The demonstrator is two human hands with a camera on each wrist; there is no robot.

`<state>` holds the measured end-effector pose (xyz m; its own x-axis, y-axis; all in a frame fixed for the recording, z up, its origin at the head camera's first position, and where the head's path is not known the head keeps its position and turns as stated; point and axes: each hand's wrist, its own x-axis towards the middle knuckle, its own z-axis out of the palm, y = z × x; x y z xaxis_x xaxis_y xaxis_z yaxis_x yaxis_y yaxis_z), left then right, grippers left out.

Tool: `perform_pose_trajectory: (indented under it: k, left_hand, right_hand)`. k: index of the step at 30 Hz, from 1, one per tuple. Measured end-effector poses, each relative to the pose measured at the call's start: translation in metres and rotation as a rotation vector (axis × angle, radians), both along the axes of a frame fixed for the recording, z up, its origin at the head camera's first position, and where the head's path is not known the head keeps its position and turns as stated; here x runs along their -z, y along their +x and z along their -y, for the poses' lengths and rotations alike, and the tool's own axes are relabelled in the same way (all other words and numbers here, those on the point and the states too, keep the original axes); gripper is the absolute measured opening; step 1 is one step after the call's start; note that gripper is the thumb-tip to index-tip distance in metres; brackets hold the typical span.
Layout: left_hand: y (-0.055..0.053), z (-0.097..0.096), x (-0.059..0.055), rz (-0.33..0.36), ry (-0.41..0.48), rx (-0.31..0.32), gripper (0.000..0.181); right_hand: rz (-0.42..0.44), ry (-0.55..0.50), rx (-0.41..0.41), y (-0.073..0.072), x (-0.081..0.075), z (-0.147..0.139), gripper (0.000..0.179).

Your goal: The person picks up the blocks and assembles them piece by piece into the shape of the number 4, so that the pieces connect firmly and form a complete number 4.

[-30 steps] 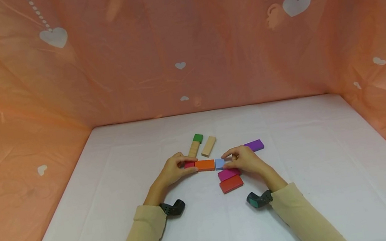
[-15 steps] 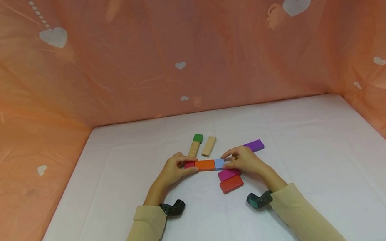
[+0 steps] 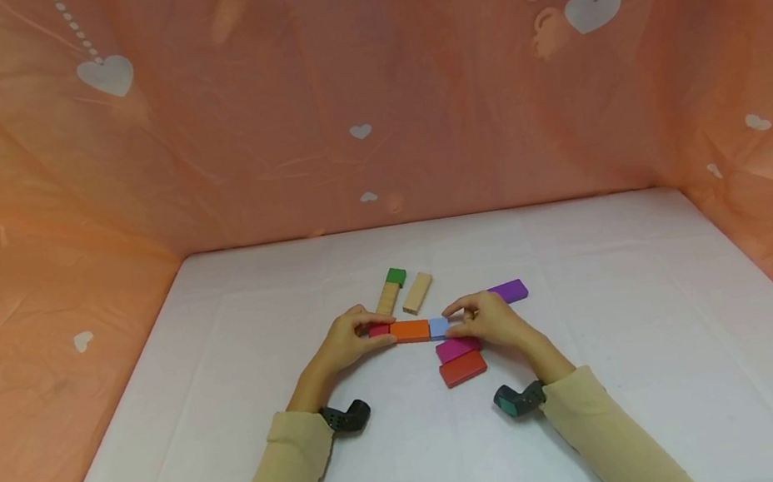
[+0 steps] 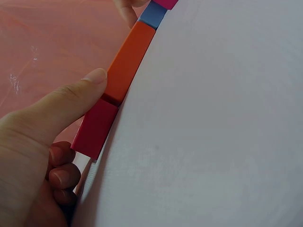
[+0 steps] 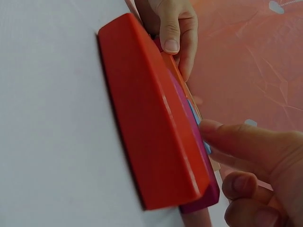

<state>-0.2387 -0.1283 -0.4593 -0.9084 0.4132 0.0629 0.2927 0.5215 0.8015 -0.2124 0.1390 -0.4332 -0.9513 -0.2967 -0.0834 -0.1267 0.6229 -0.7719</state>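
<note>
Left hand (image 3: 345, 342) straddles crimson block (image 3: 379, 330); grip pinches abutting orange block (image 3: 410, 332) at its left end. Light-blue block (image 3: 438, 329) meets orange block's right end on counter (image 3: 429, 462), pinched in grip of right hand (image 3: 494, 321). Purple block (image 3: 512, 291) farther right, partly hidden.

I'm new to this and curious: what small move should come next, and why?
Perhaps the right hand should let go of the blue block, since that seems to lie against the orange block, in line with it.
</note>
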Motion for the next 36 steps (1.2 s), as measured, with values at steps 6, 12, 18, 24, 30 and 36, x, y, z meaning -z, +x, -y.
perform_pose_trajectory:
  k: [6, 12, 18, 24, 30, 36]
  left_hand:
    - [0.0001, 0.0007, 0.0002, -0.004, 0.0, 0.001, 0.032]
    - [0.0001, 0.0011, 0.0018, 0.0, 0.006, 0.011, 0.032]
    - [0.0, 0.0011, 0.0021, 0.0, 0.003, 0.008, 0.032]
    - [0.0004, 0.0013, -0.0003, -0.003, -0.004, 0.003, 0.032]
    - [0.0011, 0.0012, -0.0002, -0.019, -0.013, 0.011, 0.032]
    - [0.0011, 0.0004, 0.0003, -0.015, -0.018, 0.009, 0.033]
  right_hand:
    - [-0.001, -0.008, -0.002, 0.0007, -0.0007, -0.0005, 0.031]
    - [-0.003, -0.011, -0.005, 0.0021, 0.0007, 0.0006, 0.03]
    - [-0.019, -0.019, -0.001, 0.002, 0.0012, 0.0014, 0.029]
    - [-0.016, -0.022, 0.005, 0.0004, 0.0009, 0.0013, 0.031]
    - [-0.013, -0.024, 0.02, -0.0008, 0.0006, -0.0012, 0.031]
    - [-0.01, -0.021, 0.039, -0.0034, 0.0016, -0.0061, 0.03]
